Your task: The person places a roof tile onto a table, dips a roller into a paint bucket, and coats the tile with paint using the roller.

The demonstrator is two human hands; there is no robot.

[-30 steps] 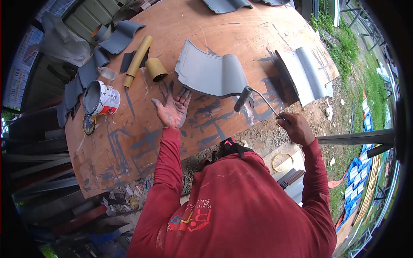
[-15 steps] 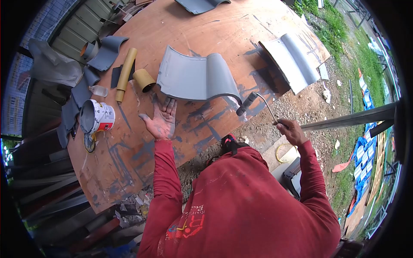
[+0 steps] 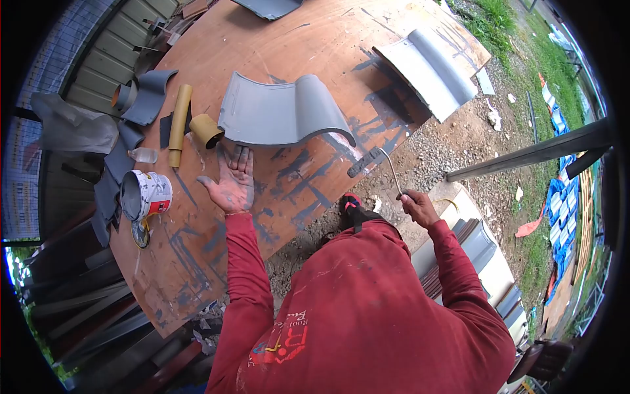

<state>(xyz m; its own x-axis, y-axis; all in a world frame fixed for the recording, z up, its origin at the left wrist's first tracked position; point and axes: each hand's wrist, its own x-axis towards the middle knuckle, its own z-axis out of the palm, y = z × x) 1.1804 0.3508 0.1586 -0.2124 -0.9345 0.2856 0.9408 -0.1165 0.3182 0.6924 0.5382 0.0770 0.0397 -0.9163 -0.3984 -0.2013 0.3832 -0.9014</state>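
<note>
My left hand [image 3: 233,182] lies palm up with its fingers stretched out, grey smears on the skin. Its fingertips reach the near edge of a grey wavy roof tile [image 3: 279,111]; whether they touch it I cannot tell. In my right hand [image 3: 419,207] is the handle of a paint roller [image 3: 367,162]. The roller's grey-coated head is just beyond the tile's near right corner, apart from the tile. Beside the tile's left end lies a short cardboard tube [image 3: 206,130]. A paint bucket [image 3: 155,194] with grey paint stands left of my left hand.
The paint-streaked plywood table [image 3: 190,262] carries another tile [image 3: 433,72] at the right, a long cardboard tube [image 3: 180,125], a clear plastic bottle [image 3: 143,155] and grey tile pieces [image 3: 151,98]. Stacked tiles [image 3: 469,246] stand by my right arm. A wooden post [image 3: 525,154] slants in from the right.
The whole view has shifted, moving the table and tiles slightly left and up. My right hand has drawn the roller a little closer to me, and its head now lies flatter.
</note>
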